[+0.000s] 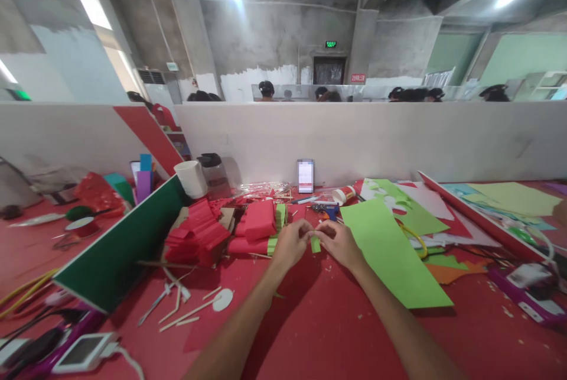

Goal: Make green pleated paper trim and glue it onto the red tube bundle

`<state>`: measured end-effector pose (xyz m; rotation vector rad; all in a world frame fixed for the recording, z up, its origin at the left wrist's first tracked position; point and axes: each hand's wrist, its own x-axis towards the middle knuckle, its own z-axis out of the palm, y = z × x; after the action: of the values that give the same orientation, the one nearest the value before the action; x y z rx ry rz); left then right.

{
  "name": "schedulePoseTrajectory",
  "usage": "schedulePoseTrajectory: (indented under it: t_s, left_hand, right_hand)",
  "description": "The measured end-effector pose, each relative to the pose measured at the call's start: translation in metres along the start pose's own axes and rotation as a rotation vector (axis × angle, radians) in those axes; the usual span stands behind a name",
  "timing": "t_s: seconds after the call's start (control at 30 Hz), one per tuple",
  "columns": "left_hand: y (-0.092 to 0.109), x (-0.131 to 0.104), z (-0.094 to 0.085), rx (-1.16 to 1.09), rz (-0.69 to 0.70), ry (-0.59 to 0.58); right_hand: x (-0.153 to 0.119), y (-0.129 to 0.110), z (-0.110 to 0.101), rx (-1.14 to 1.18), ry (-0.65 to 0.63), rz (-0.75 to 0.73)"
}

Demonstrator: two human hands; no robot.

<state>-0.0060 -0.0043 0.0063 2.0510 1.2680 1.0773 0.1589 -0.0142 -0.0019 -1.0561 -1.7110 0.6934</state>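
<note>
pinching a green strip with left hand and right hand nearly closed, can just read EXIT on wall sign

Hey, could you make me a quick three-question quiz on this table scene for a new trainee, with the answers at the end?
1. What do the left hand and right hand both hold at their fingertips?
A) a white mug
B) a small green piece
C) a wooden stick

2. True or false: the phone stands upright in front of the white partition.

3. Fill in the blank: the large green sheet lies on the person's ____ side.

Key: 1. B; 2. True; 3. right
</note>
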Motion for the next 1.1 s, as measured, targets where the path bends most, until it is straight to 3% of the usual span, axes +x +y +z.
schedulePoseTrajectory:
  t_s: [0.27,0.47,0.67,1.1]
  left_hand:
    - [-0.005,0.002,0.008,-0.026,0.02,-0.026]
    - [-0.002,-0.001,0.013,-0.169,-0.017,0.028]
    - [0.0,-0.004,0.012,-0.258,-0.034,0.083]
    - [-0.008,-0.005,0.011,-0.235,-0.01,0.049]
  right_hand:
    - [0.002,0.012,0.003,-0.066,0.031,0.036]
    - [0.002,0.024,0.009,-0.011,0.065,0.067]
    - [0.002,0.019,0.012,0.115,0.052,0.109]
    - [0.004,0.02,0.008,0.127,0.009,0.122]
